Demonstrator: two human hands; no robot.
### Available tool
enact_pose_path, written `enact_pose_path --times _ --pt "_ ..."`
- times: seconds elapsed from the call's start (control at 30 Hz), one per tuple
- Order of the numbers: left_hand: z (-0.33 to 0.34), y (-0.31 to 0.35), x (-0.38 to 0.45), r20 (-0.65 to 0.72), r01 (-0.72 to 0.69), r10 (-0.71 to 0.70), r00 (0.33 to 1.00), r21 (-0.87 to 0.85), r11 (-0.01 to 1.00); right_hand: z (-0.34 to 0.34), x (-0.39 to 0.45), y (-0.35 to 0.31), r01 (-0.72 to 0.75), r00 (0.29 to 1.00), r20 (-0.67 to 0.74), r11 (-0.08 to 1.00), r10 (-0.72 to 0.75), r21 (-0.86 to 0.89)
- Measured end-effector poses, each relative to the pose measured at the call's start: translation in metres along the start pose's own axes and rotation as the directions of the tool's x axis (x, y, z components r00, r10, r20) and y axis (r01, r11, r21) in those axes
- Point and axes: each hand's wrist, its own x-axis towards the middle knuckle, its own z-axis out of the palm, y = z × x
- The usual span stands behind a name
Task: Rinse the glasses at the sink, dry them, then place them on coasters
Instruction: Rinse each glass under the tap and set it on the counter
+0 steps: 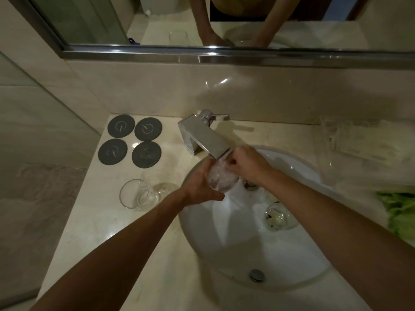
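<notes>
Glass under rinse (221,179): held at frame centre, directly beneath the spout of the chrome faucet (205,136), water running into it. Long axis tilted, mouth up toward the spout, base down toward the lower centre of the frame. Left hand (202,189) wraps the lower body from the left side, fingers curled round it. Right hand (246,163) sits at the rim from the right, fingers bent at or into the mouth; exact contact blurred by water. Second glass (277,217) lies in the white sink (303,261), right of centre, untouched. Third glass (138,194) stands on the counter left of the basin, a further one apparently just beside it. Four grey coasters (130,142) lie at upper left, all bare. A pale towel (350,144) is at the right edge. Judgement: rinse stage, early in the task. Drying comes next; the towel lies on the right hand's side, the coasters on the left hand's side, so the left-hand hold favours the later placement.
</notes>
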Motion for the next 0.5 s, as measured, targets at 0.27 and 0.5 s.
enact_pose_path --times 0.27,0.5 --pt "-0.002 -0.007 -0.002 0.009 -0.015 0.014 1.000 0.070 0.997 0.034 -0.031 -0.002 -0.457 0.889 0.359 0.507 0.283 0.731" --pt "0.014 -0.014 -0.012 -0.119 0.031 -0.030 0.993 0.011 0.999 0.067 -0.050 -0.013 -0.433 0.886 0.385 0.165 0.259 0.886"
